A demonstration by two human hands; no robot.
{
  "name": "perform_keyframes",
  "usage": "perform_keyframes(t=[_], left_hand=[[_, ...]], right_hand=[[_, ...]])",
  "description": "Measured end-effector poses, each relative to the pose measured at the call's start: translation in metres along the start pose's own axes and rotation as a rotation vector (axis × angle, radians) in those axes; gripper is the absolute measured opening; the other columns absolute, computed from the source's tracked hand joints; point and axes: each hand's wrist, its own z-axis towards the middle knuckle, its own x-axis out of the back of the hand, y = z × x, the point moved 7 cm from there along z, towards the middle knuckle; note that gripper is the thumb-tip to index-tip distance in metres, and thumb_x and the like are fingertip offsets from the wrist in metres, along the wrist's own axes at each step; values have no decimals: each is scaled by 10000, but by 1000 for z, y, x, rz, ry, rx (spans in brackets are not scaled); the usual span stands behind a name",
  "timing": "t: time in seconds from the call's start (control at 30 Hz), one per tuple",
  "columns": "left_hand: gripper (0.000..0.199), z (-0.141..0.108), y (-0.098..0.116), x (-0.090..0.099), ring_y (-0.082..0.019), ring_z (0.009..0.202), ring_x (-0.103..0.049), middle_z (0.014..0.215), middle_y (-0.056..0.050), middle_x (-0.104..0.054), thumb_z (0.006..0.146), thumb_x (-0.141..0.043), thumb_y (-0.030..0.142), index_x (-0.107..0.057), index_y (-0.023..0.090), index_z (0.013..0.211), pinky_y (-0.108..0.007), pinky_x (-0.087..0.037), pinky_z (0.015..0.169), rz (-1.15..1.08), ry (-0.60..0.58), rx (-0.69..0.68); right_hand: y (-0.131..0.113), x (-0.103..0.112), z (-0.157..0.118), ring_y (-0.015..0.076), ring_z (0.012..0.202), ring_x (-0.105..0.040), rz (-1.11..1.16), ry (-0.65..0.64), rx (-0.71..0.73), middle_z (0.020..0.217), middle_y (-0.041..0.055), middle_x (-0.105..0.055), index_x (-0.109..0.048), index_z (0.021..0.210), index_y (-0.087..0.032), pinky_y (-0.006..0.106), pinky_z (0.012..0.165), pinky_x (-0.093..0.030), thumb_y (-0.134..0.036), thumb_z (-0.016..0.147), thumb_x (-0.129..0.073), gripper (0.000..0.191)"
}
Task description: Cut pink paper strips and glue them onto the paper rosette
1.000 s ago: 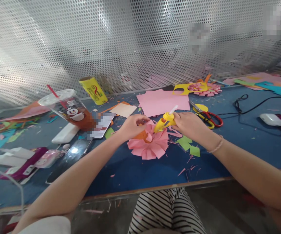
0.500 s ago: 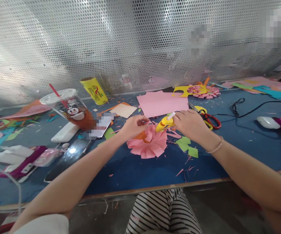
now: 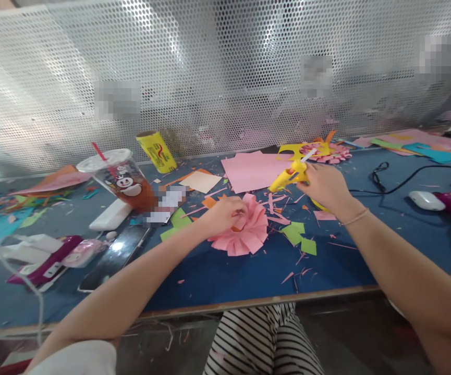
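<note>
A pink paper flower (image 3: 244,237) with several folded petals lies near the front edge of the table. My left hand (image 3: 223,214) is over its upper left part, fingers closed on the flower's petals near the middle. Some orange paper shows beside those fingers. To the right, my right hand (image 3: 322,182) grips a yellow glue gun (image 3: 288,176), its nozzle pointing down and left, apart from the flower. A white glue stick sticks out of the gun's back.
Pink sheets (image 3: 252,169) lie behind the flower, green scraps (image 3: 295,233) to its right. At the left are a drink cup (image 3: 121,179), a phone (image 3: 111,258) and a purple power strip (image 3: 49,265). A yellow tube (image 3: 157,152) stands near the perforated screen (image 3: 209,67).
My right hand has moved the glue gun right, away from the flower. My left hand has shifted down onto the petals. The red-handled scissors are no longer visible.
</note>
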Motion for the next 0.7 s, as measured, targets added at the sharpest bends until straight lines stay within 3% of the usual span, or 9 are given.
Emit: perform_keyframes(t=[0.17, 0.3, 0.37, 0.5, 0.6, 0.7], left_hand=[[235, 4, 1, -12, -159, 816, -567, 866, -35, -623, 697, -450, 91, -634, 201, 794, -308, -432, 790, 21, -62, 5], [241, 6, 2, -11, -169, 823, -566, 853, -32, -629, 684, -447, 97, -630, 208, 796, -303, -420, 782, 77, -55, -1], [239, 6, -1, -6, -169, 821, -572, 867, -25, -638, 674, -460, 114, -629, 214, 809, -291, -421, 767, 81, -31, 18], [223, 6, -10, 5, -165, 762, -577, 839, -15, -643, 668, -491, 154, -652, 230, 802, -284, -428, 722, 60, 5, 64], [232, 6, -14, 5, -185, 777, -587, 859, -32, -659, 667, -486, 133, -664, 242, 769, -312, -432, 726, 7, -11, 36], [265, 5, -15, -1, -209, 839, -586, 873, -47, -672, 670, -475, 113, -669, 259, 776, -338, -432, 778, -12, -39, -16]], right_hand=[[22, -8, 1, 255, 770, -587, -3, -44, -137, 890, 148, -651, -551, 1049, -107, 309, 618, -367, -349, 782, -499, 363], [50, -13, 0, 275, 796, -592, 28, -85, -302, 917, 162, -642, -492, 1150, -94, 325, 637, -391, -454, 767, -525, 527], [81, -18, -6, 288, 823, -590, 64, -104, -440, 942, 177, -634, -457, 1188, -80, 337, 653, -403, -525, 741, -544, 637], [166, -31, -36, 319, 950, -554, 117, -90, -772, 1061, 248, -574, -423, 1208, -16, 357, 710, -415, -587, 722, -536, 759], [217, -43, -60, 339, 1002, -519, 57, -172, -908, 1083, 298, -532, -512, 1100, 20, 384, 760, -394, -493, 759, -518, 615], [241, -51, -72, 350, 973, -508, -21, -214, -901, 997, 335, -531, -566, 983, 63, 429, 777, -360, -385, 792, -474, 496]])
